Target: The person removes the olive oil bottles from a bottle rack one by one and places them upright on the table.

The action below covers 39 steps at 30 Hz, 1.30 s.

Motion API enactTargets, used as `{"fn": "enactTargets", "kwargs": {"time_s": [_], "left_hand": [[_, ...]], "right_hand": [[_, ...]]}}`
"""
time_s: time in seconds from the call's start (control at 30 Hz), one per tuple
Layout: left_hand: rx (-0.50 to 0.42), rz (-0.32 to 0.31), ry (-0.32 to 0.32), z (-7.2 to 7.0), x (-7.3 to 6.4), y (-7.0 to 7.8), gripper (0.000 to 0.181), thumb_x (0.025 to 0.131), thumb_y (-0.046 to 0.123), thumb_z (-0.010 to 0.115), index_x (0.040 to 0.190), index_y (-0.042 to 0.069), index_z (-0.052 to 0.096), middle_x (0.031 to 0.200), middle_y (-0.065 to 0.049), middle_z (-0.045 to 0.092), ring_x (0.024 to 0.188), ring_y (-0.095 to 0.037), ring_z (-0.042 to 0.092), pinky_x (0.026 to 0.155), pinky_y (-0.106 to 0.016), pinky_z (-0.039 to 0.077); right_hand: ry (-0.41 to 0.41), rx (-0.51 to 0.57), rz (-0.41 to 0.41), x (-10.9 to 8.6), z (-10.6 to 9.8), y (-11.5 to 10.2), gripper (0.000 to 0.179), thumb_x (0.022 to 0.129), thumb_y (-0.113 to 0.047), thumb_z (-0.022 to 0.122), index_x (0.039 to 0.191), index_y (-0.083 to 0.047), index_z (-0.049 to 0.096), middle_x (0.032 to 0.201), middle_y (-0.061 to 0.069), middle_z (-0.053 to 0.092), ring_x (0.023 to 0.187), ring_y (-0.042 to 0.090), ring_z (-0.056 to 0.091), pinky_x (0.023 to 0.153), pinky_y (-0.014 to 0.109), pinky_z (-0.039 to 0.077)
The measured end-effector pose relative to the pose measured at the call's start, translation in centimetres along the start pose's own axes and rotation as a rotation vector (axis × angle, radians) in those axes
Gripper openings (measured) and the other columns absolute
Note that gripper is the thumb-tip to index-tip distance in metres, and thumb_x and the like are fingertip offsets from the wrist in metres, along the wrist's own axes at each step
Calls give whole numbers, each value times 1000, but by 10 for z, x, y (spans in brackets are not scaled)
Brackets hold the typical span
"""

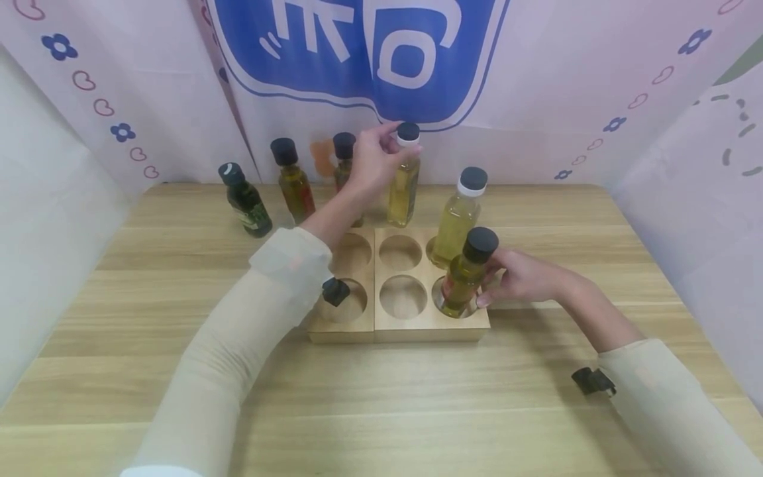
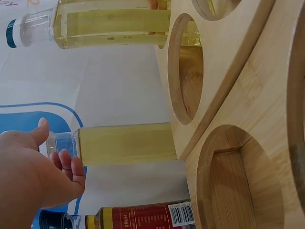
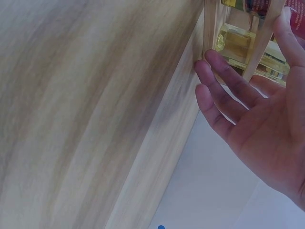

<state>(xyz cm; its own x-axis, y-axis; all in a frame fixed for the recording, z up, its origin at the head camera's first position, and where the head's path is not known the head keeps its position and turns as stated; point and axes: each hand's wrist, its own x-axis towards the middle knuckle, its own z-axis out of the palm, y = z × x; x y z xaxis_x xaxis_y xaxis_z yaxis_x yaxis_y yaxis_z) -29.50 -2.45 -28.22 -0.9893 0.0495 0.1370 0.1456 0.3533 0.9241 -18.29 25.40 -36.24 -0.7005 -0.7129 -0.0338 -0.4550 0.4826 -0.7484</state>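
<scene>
My left hand pinches the neck of a tall pale-yellow oil bottle with a black cap and white collar. That bottle stands upright behind the wooden rack. At the rack's front right hole, my right hand holds a red-labelled oil bottle from its right side, thumb against it. Its other fingers extend beside the rack in the right wrist view. A second pale-yellow bottle stands in the hole behind. Part of the rack's left side is hidden by my left arm.
Behind the rack to the left stand a dark green bottle and two black-capped oil bottles, one beside the other. A white printed curtain hangs at the table's back edge. Several round holes in the rack hold nothing.
</scene>
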Motion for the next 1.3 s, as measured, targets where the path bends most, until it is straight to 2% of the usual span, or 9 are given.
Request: {"fn": "enactTargets", "kwargs": {"time_s": [0.23, 0.5, 0.77, 0.97, 1.0, 1.1, 1.2, 1.23, 1.3], "left_hand": [[41, -19, -51, -4, -4, 1, 73, 93, 26, 80, 157, 15, 45, 101, -2, 60, 94, -12, 56, 84, -21, 50], [31, 54, -16, -10, -13, -3, 71, 92, 23, 82, 154, 10, 50, 93, -2, 57, 87, -13, 53, 77, -22, 47], [124, 167, 13, -20, -29, -5, 65, 91, 22, 82, 148, 5, 56, 90, -4, 57, 84, -15, 52, 74, -22, 44], [164, 220, -35, -31, -44, -11, 57, 93, 15, 80, 144, 1, 58, 90, -7, 59, 85, -18, 55, 81, -29, 48], [179, 232, -43, -33, -46, -12, 55, 92, 14, 79, 142, 1, 60, 90, -8, 60, 85, -18, 55, 89, -30, 47], [211, 263, -70, -40, -54, -18, 48, 92, 12, 79, 136, 0, 65, 93, -12, 62, 86, -20, 56, 91, -33, 48], [231, 276, -102, -48, -60, -24, 43, 92, 11, 79, 131, 0, 68, 96, -15, 63, 86, -21, 57, 87, -31, 50], [236, 278, -116, -51, -61, -27, 42, 91, 10, 79, 130, -1, 68, 96, -15, 62, 86, -22, 57, 77, -30, 51], [261, 286, -147, -57, -64, -32, 40, 91, 9, 79, 128, -2, 70, 95, -15, 63, 85, -23, 58, 75, -27, 50]], "right_hand": [[0, -2, -2, 0, 0, 1, 64, 80, -10, 89, 130, 5, 53, 114, 13, 73, 100, 26, 69, 89, 53, 58], [-6, -1, -3, 1, 0, 0, 64, 81, -10, 89, 132, 4, 53, 115, 13, 73, 102, 28, 69, 90, 53, 59], [-10, -6, 14, 3, -1, 1, 62, 80, -11, 89, 129, 5, 56, 114, 13, 74, 100, 27, 70, 90, 52, 58], [-20, 3, 17, 2, -1, 4, 63, 80, -10, 89, 131, 4, 56, 116, 13, 74, 102, 27, 70, 91, 52, 58], [-20, 4, 17, 2, 0, 4, 63, 80, -10, 90, 131, 4, 56, 116, 13, 74, 102, 27, 70, 91, 53, 58], [-20, 1, 8, 2, 0, 4, 63, 80, -11, 90, 131, 4, 56, 116, 13, 74, 102, 28, 70, 91, 54, 58], [-16, -3, -2, 1, 0, 4, 63, 80, -11, 89, 131, 5, 56, 115, 13, 74, 102, 29, 70, 90, 54, 58], [-15, -3, -4, 2, 0, 3, 63, 80, -11, 90, 131, 5, 56, 115, 13, 74, 102, 29, 70, 90, 54, 58], [-13, 0, -5, 2, 0, 3, 63, 80, -10, 90, 131, 5, 56, 115, 13, 74, 101, 29, 71, 90, 54, 58]]}}
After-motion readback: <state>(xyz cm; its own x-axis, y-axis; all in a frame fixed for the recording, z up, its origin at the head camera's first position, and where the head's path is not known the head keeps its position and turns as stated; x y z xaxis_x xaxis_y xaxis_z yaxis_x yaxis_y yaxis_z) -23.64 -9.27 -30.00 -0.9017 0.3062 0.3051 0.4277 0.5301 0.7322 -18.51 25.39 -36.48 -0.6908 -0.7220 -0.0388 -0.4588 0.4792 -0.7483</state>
